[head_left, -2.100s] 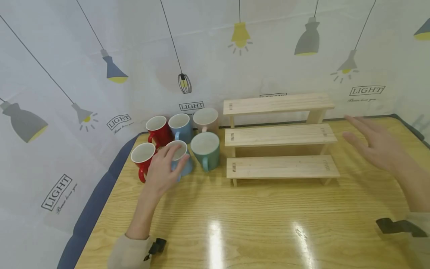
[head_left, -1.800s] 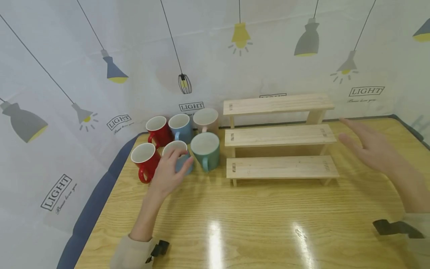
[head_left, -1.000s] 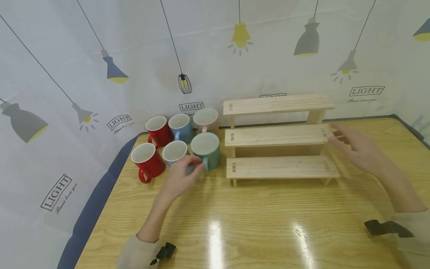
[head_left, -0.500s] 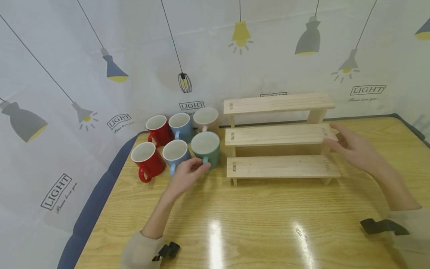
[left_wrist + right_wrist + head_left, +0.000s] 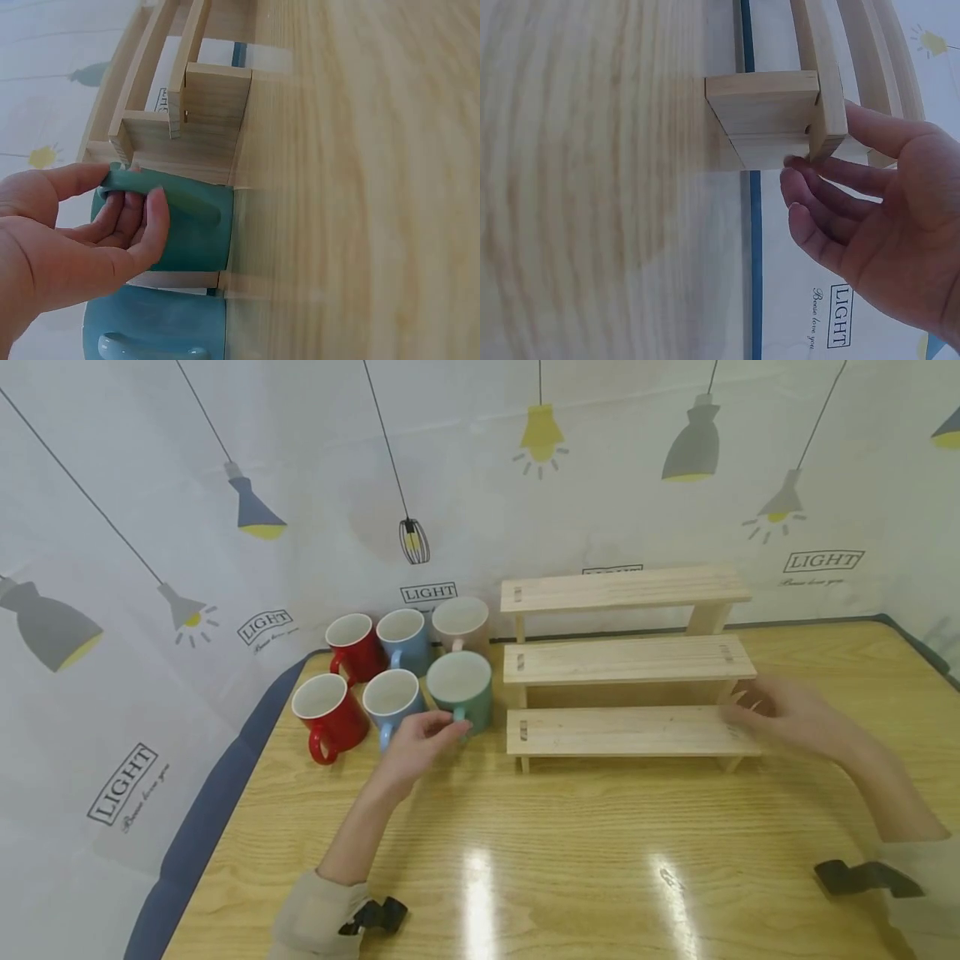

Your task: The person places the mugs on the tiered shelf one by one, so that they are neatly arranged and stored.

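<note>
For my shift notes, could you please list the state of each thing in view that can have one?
green mug: upright, empty, handle pinched by left hand.
Front blue mug: upright, empty.
Front red mug: upright, empty.
Wooden stepped shelf: standing, all three tiers bare.
right hand: fingers relaxed at the shelf's right end.

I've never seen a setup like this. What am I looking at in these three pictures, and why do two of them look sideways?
No machine here: a person wears three cameras, one on the head and one on each wrist, so the wrist views come out tilted. On the wooden table stand six mugs and a three-step wooden rack. The left hand pinches the handle of the green mug, seen close in the left wrist view. The right hand reaches to the rack's right end, fingers at its side panel, holding nothing.
</note>
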`<state>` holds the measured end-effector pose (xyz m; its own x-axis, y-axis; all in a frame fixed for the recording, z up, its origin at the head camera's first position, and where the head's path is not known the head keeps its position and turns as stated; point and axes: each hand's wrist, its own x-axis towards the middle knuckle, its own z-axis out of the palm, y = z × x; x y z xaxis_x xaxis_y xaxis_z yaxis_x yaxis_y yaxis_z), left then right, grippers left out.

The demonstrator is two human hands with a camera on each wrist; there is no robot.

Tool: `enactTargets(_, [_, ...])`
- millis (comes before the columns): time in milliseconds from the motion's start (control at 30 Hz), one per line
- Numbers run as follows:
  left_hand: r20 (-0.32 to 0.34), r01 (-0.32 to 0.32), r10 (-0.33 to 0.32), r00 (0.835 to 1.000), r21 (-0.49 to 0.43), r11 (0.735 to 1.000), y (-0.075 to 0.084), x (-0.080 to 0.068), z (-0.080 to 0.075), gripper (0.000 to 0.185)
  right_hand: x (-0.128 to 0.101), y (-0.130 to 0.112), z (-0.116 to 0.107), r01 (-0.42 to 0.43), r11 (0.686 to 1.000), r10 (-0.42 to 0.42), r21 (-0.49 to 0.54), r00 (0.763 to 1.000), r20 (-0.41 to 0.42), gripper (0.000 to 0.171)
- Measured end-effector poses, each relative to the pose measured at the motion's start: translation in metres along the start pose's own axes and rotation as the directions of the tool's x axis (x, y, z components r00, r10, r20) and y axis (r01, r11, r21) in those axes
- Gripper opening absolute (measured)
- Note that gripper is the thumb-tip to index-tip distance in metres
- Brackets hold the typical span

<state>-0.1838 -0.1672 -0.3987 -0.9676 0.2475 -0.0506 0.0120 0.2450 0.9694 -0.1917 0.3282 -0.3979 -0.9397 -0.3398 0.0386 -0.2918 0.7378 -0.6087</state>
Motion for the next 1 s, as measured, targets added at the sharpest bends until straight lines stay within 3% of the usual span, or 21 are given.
enactTargets(233, [0.048, 0.060, -0.053, 0.997, -0.159, 0.985, -0.001, 0.002, 0.004, 0.026, -0.003, 0.005, 0.003, -0.008, 1.000, 0.007, 0.006, 0.998, 0.055, 0.030])
enactTargets(433, [0.035, 0.085, -0.080, 0.996, -0.201, 0.976, -0.002, 0.001, 0.008, 0.024, -0.005, 0.007, 0.005, -0.023, 0.999, 0.019, 0.047, 0.997, 0.069, 0.032])
enactTargets(700, [-0.084, 0.079, -0.099, 0.992, -0.207, 0.975, -0.005, 0.002, 0.011, 0.018, -0.006, 0.011, 0.008, -0.070, 0.991, 0.058, 0.113, 0.992, 0.108, 0.039])
enactTargets(1000, [-0.233, 0.069, -0.123, 0.965, -0.224, 0.972, -0.004, 0.003, 0.008, 0.014, -0.007, 0.009, 0.009, -0.080, 0.982, 0.059, 0.168, 0.990, 0.124, 0.037])
